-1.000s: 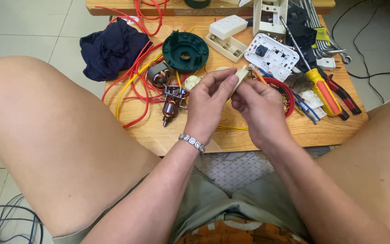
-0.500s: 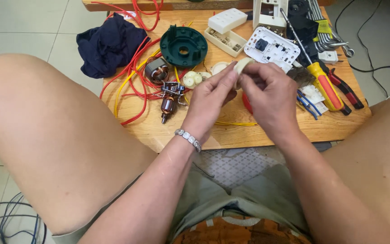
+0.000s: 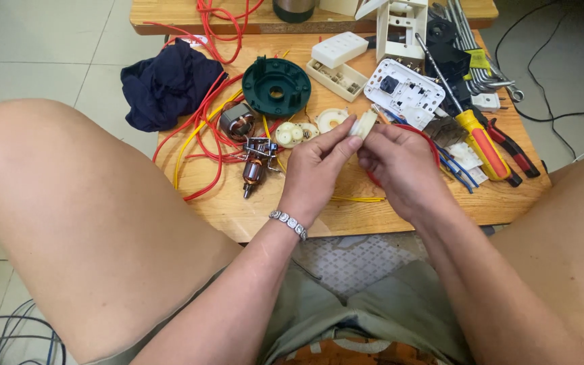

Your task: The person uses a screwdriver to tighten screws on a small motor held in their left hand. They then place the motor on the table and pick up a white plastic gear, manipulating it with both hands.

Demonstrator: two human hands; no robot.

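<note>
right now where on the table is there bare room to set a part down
Bare wood along the near edge, below the rotor and yellow wire. Crowded everywhere behind the hands: red wires, green housing, screwdriver.

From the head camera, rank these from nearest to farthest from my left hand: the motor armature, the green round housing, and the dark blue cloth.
Measured from the left hand:
1. Motor armature: just to the hand's left on the wooden table, nearest.
2. Green round housing: farther up the table, beyond the hand and slightly left.
3. Dark blue cloth: at the table's far-left edge, farthest.
</note>
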